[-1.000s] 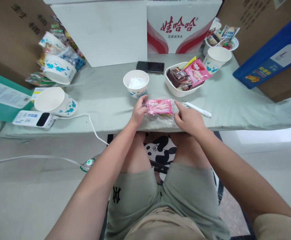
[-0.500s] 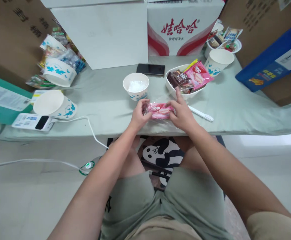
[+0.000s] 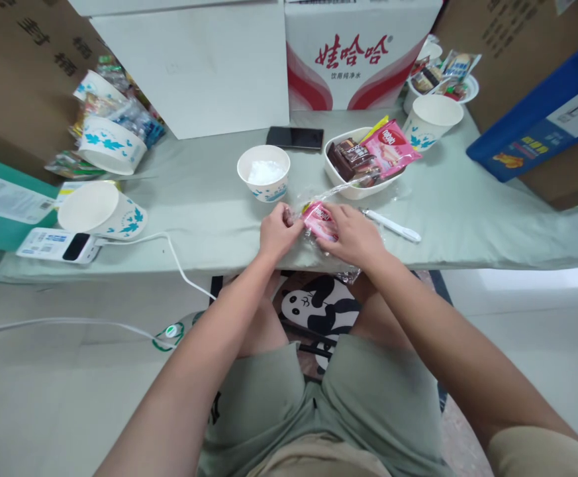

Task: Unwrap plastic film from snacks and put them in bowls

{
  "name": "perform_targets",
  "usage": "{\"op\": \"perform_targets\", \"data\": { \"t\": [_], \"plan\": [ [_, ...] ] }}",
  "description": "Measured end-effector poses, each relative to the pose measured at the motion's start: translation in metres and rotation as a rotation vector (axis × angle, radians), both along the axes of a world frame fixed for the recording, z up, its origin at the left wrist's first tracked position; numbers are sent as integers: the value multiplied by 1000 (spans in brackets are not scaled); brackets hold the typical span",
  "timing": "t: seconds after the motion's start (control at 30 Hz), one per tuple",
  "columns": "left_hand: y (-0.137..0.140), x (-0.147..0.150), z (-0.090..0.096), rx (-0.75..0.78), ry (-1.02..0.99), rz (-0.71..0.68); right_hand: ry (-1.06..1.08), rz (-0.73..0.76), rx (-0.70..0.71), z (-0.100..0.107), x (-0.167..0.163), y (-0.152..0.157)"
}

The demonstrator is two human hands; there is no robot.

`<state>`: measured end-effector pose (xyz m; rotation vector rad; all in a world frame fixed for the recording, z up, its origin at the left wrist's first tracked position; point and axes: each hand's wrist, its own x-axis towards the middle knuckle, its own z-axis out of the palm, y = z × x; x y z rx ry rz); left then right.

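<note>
A pink wafer packet point(image 3: 321, 222) lies at the table's front edge with thin clear plastic point(image 3: 337, 191) around it. My right hand point(image 3: 355, 237) is closed over the packet's right part, fingers on top and thumb at the near side. At the packet's left end, my left hand point(image 3: 279, 232) pinches the clear plastic. Just beyond my left hand stands a paper cup point(image 3: 265, 189) with whitish, crumpled-looking contents. A white bowl point(image 3: 363, 192) behind my right hand holds a pink wafer packet point(image 3: 390, 149) and brown-wrapped snacks point(image 3: 352, 159). A slim white-handled tool point(image 3: 395, 226) lies to the right.
A black phone point(image 3: 296, 138) lies before the white carton point(image 3: 338, 73). Paper cups point(image 3: 102, 211) and a white power bank point(image 3: 60, 246) with a cable are at the left. Another paper cup point(image 3: 432, 122) and a blue box point(image 3: 541, 112) stand at the right.
The packet has turned and is more covered by my right hand, which has moved over it. The clear plastic now stretches up towards the bowl and hangs past the table's edge.
</note>
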<state>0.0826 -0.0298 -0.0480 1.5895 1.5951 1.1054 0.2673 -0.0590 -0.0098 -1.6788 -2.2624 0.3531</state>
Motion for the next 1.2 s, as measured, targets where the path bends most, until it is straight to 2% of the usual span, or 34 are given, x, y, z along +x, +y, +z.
{"op": "perform_targets", "data": {
  "t": [0.17,0.33,0.4,0.53,0.63,0.83,0.9,0.97,1.03,1.1,1.2],
  "plan": [
    [-3,-8,-3,5,-177,-60,-109,7,-102,1,-4,6],
    [-3,-14,-7,-28,-440,-45,-78,-62,-208,5,-2,13],
    [-2,-14,-8,-35,-494,-8,34,-57,-229,7,4,14],
    [-2,-13,-5,-37,-567,40,414,47,-287,12,23,10],
    [-2,-12,-3,-38,-593,53,558,49,-336,21,39,-1],
    [-2,-12,-1,-42,-590,39,651,16,-329,58,79,-14],
    [-2,-12,-1,-40,-581,39,765,20,-254,72,91,-2],
    [-3,-12,0,-34,-567,39,847,-34,-113,83,97,22],
    [-3,-12,0,-30,-544,37,778,-176,52,86,97,52],
    [-3,-12,1,-28,-523,35,562,-305,157,82,94,83],
    [-3,-12,1,-32,-507,31,216,-330,118,66,90,114]
  ]
}}
